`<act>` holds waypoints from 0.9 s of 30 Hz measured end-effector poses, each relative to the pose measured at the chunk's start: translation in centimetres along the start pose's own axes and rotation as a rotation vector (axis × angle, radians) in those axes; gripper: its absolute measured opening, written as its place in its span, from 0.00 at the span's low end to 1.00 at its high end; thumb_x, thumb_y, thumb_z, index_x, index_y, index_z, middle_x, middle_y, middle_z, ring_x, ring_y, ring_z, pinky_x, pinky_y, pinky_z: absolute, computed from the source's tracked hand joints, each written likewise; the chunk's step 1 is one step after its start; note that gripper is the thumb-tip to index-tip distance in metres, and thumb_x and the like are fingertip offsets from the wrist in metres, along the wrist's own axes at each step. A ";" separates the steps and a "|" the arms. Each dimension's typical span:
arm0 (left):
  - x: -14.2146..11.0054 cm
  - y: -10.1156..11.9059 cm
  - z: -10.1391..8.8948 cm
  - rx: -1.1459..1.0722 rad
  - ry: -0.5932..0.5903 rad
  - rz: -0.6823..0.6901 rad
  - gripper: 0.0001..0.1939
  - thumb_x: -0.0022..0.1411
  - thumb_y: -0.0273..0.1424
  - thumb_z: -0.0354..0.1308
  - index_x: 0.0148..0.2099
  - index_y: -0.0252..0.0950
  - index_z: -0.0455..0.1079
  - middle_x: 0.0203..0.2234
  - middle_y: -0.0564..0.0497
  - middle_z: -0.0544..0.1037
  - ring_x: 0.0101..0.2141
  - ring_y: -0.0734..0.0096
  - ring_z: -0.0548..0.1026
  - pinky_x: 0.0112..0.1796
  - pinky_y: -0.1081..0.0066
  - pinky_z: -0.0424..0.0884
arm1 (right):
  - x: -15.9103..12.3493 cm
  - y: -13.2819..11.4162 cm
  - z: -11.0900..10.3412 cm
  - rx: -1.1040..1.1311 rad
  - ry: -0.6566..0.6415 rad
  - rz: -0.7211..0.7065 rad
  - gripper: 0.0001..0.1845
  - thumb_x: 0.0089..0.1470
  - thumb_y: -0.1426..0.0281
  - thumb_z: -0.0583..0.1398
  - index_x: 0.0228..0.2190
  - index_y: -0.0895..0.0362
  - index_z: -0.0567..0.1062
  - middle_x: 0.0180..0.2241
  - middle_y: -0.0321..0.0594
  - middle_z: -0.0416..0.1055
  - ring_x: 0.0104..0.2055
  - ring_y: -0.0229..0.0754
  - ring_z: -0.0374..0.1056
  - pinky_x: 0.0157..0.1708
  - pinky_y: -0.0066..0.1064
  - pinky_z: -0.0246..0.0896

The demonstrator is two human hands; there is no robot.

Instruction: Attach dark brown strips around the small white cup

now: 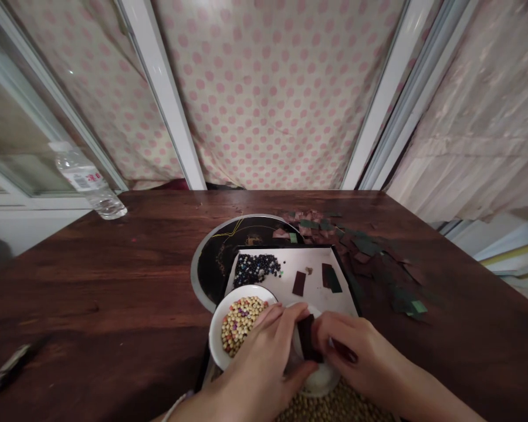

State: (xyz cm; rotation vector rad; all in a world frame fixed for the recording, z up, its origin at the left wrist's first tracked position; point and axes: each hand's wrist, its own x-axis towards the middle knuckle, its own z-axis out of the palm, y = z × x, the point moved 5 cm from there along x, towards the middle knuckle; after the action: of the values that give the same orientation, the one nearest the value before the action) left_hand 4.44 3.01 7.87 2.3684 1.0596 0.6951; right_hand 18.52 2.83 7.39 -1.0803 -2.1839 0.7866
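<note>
My left hand [268, 357] and my right hand [352, 346] meet over a small white dish [321, 384]. Between them is a dark brown rectangular piece [307, 339], like a small flat packet. Fingers of the left hand grip its left edge, and the right hand pinches its right side. Just left of the hands, partly covered by the left hand, is a white bowl [215, 334] of mostly cream beads [242, 316] with some coloured ones. Under the hands, a layer of tan beads [334, 407] shows at the bottom edge.
A black-rimmed tray [308, 258] carries dark beads [255, 268], a brown rectangle [298, 283] and dark green pieces [331, 278]. A round black mat [209, 269] lies partly beneath it. Brown and green pieces [365, 243] are scattered rightward. A water bottle [90, 181] stands at left.
</note>
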 end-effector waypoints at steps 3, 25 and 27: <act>0.0 0.1 -0.1 0.008 -0.003 0.001 0.30 0.52 0.25 0.58 0.57 0.36 0.54 0.48 0.40 0.71 0.50 0.47 0.67 0.50 0.41 0.61 | -0.1 0.1 -0.6 0.026 0.019 0.013 0.10 0.47 0.83 0.51 0.26 0.55 0.64 0.27 0.34 0.66 0.26 0.34 0.60 0.25 0.24 0.55; 0.9 1.0 -0.8 -0.099 -0.047 0.016 0.24 0.48 0.25 0.57 0.50 0.37 0.63 0.40 0.45 0.74 0.43 0.54 0.72 0.46 0.52 0.67 | 1.5 -6.4 -2.0 0.194 -0.070 -0.104 0.03 0.54 0.73 0.57 0.32 0.54 0.71 0.27 0.34 0.73 0.22 0.32 0.66 0.21 0.21 0.60; 0.8 1.0 -0.8 -0.088 -0.059 0.016 0.25 0.49 0.26 0.58 0.51 0.36 0.61 0.42 0.44 0.74 0.44 0.54 0.71 0.48 0.51 0.65 | 0.2 -5.9 -0.5 0.080 -0.309 -0.220 0.05 0.55 0.73 0.57 0.32 0.54 0.73 0.26 0.32 0.73 0.24 0.31 0.68 0.21 0.19 0.59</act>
State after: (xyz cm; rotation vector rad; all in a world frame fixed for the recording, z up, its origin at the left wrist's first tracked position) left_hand 4.97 3.15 9.27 2.3098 0.9662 0.6600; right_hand 15.91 0.14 11.98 -0.6995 -2.4502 0.9829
